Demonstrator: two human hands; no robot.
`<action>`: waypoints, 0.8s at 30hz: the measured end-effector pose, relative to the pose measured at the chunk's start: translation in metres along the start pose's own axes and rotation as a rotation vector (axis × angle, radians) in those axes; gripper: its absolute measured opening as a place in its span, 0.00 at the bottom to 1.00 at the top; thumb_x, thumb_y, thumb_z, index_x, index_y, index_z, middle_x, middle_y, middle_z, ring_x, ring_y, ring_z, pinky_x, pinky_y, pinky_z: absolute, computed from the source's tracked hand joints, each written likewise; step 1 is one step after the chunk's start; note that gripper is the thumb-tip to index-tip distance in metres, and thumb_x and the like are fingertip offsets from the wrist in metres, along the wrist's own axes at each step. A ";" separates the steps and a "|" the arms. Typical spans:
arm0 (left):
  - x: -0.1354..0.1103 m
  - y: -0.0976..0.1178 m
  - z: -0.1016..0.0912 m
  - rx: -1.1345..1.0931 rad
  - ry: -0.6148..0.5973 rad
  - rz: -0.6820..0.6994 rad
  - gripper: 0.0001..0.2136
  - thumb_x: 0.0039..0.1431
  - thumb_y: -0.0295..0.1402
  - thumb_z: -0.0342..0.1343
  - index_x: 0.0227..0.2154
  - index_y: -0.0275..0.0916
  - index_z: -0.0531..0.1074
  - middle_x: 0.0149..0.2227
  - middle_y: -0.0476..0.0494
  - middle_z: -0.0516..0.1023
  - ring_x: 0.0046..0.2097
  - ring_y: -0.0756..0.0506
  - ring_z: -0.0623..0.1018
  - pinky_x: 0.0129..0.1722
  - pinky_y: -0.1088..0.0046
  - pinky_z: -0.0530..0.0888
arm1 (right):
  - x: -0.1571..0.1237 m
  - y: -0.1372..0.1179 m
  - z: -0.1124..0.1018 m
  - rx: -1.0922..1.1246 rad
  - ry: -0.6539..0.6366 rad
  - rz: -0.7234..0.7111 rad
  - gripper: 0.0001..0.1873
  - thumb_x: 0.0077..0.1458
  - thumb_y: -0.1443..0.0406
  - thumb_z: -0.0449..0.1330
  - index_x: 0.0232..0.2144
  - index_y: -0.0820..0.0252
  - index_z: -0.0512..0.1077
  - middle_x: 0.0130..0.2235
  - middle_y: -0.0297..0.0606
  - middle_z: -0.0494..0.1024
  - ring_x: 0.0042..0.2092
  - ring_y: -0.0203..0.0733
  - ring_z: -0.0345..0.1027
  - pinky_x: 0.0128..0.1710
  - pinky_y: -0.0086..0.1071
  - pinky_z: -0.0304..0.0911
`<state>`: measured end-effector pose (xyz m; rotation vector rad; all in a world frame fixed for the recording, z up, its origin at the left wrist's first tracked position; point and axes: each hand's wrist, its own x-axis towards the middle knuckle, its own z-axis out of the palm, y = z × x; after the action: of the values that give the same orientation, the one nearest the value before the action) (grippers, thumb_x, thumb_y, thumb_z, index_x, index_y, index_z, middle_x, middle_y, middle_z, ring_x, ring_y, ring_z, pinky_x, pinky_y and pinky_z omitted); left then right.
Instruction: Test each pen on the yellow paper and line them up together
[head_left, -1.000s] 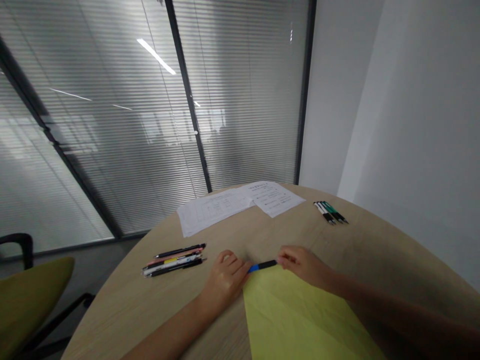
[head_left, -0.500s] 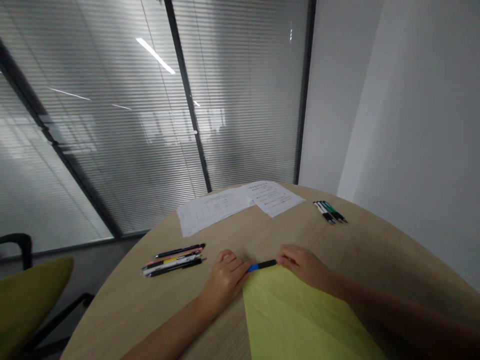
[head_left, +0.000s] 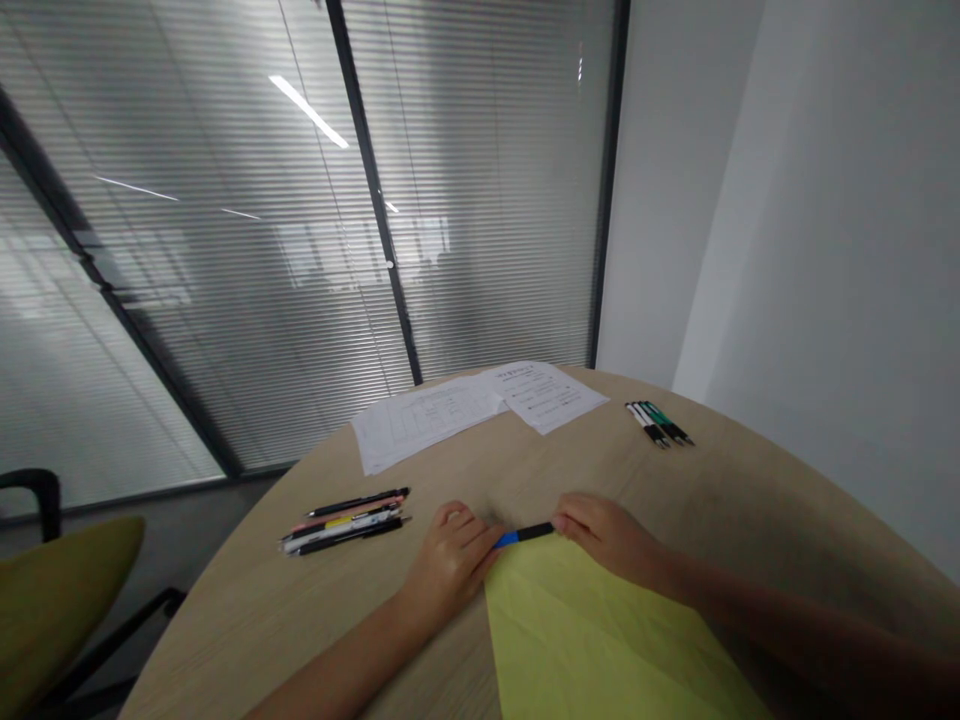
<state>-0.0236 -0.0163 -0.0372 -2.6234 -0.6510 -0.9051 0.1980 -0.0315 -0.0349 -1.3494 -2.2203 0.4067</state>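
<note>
Pen, one only, is held across the top edge of the yellow sheet, its blue end at the left hand and its black end at the right hand. Both hands are nearly closed, with the fingers curled. The pen is gripped at each end, though its tips are hidden by the fingers. The sheet is cut off by the bottom of the frame, and its lower part is shaded by the right forearm.

Two groups of pens are laid on the round wooden table. The left group is tightly bunched and seems to hold five, but the count is hard to confirm. Three are made out in the right group. Two white papers are overlapped at the far edge, their print too small to be read. Glass partition with blinds is seen behind, and a chair is cut off at the left.
</note>
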 end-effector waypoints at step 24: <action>0.002 0.004 -0.007 0.142 0.072 0.086 0.07 0.59 0.25 0.45 0.33 0.36 0.68 0.20 0.51 0.71 0.24 0.51 0.67 0.36 0.69 0.63 | -0.003 -0.009 0.005 0.260 -0.051 0.124 0.18 0.55 0.64 0.43 0.14 0.59 0.54 0.16 0.28 0.57 0.21 0.30 0.51 0.21 0.25 0.49</action>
<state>-0.0233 -0.0220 -0.0312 -2.4616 -0.5578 -0.8895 0.1898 -0.0382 -0.0359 -1.3507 -2.0451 0.7541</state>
